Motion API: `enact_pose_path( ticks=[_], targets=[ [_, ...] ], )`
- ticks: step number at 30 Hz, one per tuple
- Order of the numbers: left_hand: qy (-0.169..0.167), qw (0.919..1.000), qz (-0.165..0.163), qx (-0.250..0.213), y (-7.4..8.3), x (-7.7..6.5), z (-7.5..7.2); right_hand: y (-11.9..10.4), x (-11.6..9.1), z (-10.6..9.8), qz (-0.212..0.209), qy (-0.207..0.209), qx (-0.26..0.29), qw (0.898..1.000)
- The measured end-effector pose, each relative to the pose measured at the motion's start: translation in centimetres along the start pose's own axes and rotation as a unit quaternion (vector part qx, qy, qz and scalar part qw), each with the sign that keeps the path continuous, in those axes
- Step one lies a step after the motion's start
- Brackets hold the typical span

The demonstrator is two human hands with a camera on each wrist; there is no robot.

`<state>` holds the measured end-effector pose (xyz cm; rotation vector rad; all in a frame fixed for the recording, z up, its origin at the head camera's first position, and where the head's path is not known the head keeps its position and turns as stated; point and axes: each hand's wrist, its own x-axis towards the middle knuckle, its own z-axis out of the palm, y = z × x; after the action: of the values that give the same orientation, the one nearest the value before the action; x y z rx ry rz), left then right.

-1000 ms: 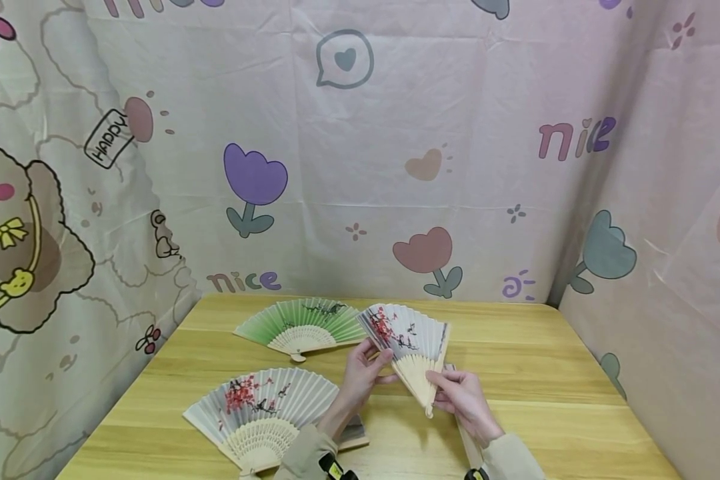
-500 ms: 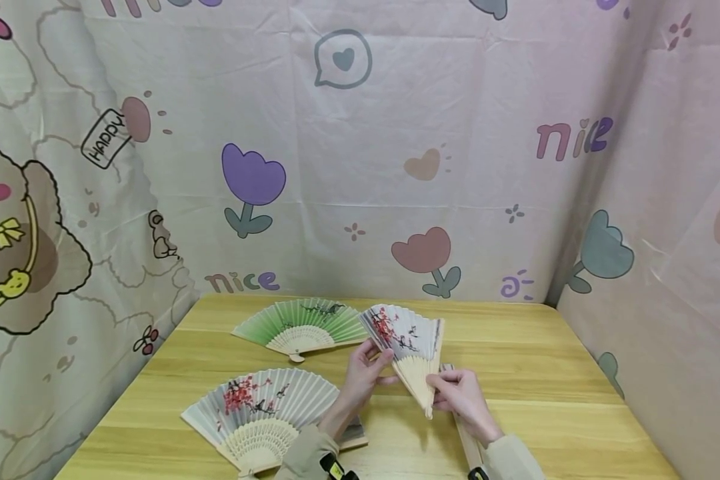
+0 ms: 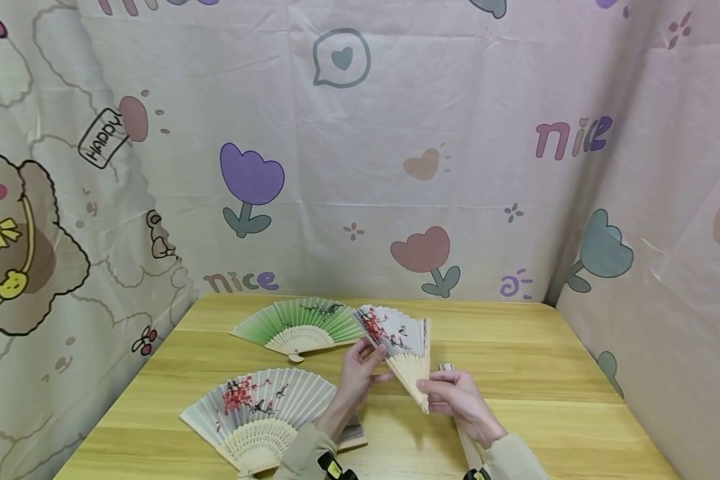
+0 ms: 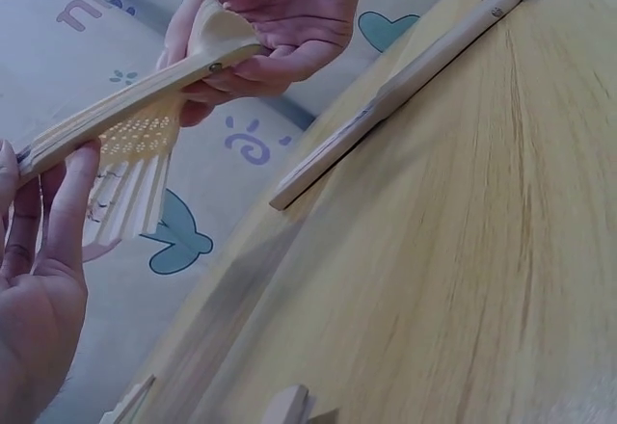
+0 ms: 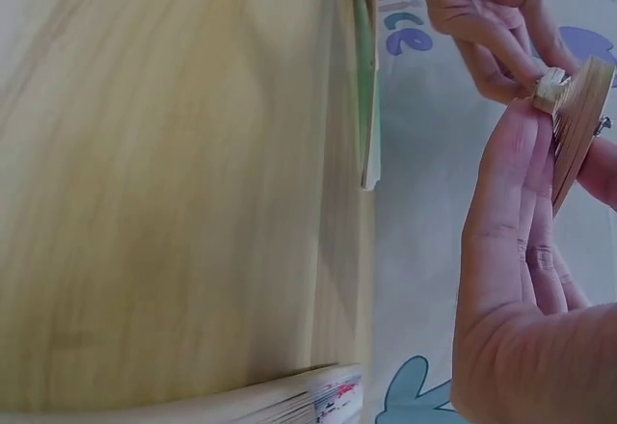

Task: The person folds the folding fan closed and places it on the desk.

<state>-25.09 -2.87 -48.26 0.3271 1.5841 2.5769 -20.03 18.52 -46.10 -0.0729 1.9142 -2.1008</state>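
Observation:
A partly spread folding fan (image 3: pixel 401 337), white-grey with red blossoms and pale ribs, is held above the table. My left hand (image 3: pixel 357 375) grips its left edge, fingers and thumb on the outer rib. With thumb and fingers my right hand (image 3: pixel 461 401) pinches it low on the ribs, near the pivot end. In the left wrist view, the rivet shows on the folding fan (image 4: pixel 145 106) beside the right hand (image 4: pixel 289 29). Below the right hand a folded fan (image 3: pixel 469 445) lies on the table, partly hidden by the hand and sleeve.
A spread green fan (image 3: pixel 330 327) lies at the back of the wooden table (image 3: pixel 546 373). Nearer, left of the hands, is a spread grey fan with red blossoms (image 3: pixel 258 407). Another folded fan (image 3: pixel 354 440) shows partly behind the left forearm. Printed cloth (image 3: pixel 360 147) hangs around the table.
The held fan has narrowed, its right edge swinging left toward the left edge. Both hands have shifted slightly left with it. The fans on the table stay in place.

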Motion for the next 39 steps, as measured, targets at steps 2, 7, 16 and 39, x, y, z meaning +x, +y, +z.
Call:
enact_pose_path(
  ticks=[2,7,16,39],
  targets=[
    [0.006,1.0000,-0.003,-0.002,0.0,0.0,0.0,0.0,0.0,0.1,-0.002,-0.003,0.002,1.000],
    [0.008,0.9999,-0.007,0.004,0.0,0.1,-0.1,-0.3,-0.2,0.4,-0.003,0.023,0.007,1.000],
    [0.004,1.0000,0.005,0.004,-0.1,0.0,-0.1,-0.2,-0.3,0.9,-0.027,0.071,-0.035,0.996],
    [-0.010,0.9995,-0.029,0.004,-0.5,0.0,-0.3,-0.2,-0.6,1.6,-0.041,0.097,-0.067,0.992]
  ],
)
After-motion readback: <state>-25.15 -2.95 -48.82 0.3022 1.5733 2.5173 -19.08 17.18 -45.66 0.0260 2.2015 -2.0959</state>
